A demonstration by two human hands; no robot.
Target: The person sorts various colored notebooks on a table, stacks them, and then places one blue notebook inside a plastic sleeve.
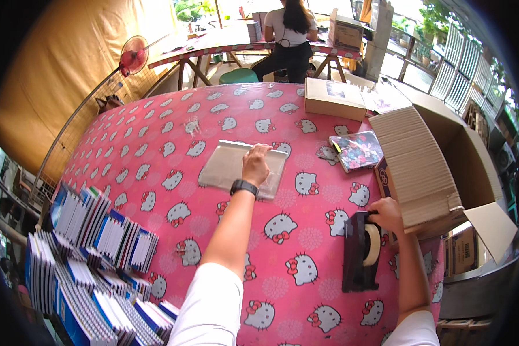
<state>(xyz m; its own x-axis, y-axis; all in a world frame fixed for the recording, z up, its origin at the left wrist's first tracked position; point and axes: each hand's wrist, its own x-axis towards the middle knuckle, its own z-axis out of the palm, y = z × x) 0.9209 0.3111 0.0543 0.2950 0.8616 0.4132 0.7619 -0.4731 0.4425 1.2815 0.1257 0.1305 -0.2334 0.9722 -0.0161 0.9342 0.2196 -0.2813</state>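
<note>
A flat, beige, rectangular packet with a shiny clear plastic cover (pixel 218 167) lies mid-table. My left hand (pixel 256 164) is over it, fingers curled closed at its far edge, where a pale strip runs along. A black tape dispenser (pixel 356 254) with a roll of tan tape (pixel 372 245) stands on the right. At its far end, my right hand (pixel 386 213) is closed with thumb and fingertips together; whatever is pinched there is too small to make out. Beyond that hand lies a flowered, plastic-wrapped book or pack (pixel 357 151).
A pink cat-patterned cloth (pixel 213 124) covers the table. Stacks of notebooks (pixel 92 259) crowd the near left. An open cardboard box (pixel 418 167) stands at right, a closed carton (pixel 334 99) at the far edge. A person (pixel 291 34) is at another table behind, near a red fan (pixel 134 56).
</note>
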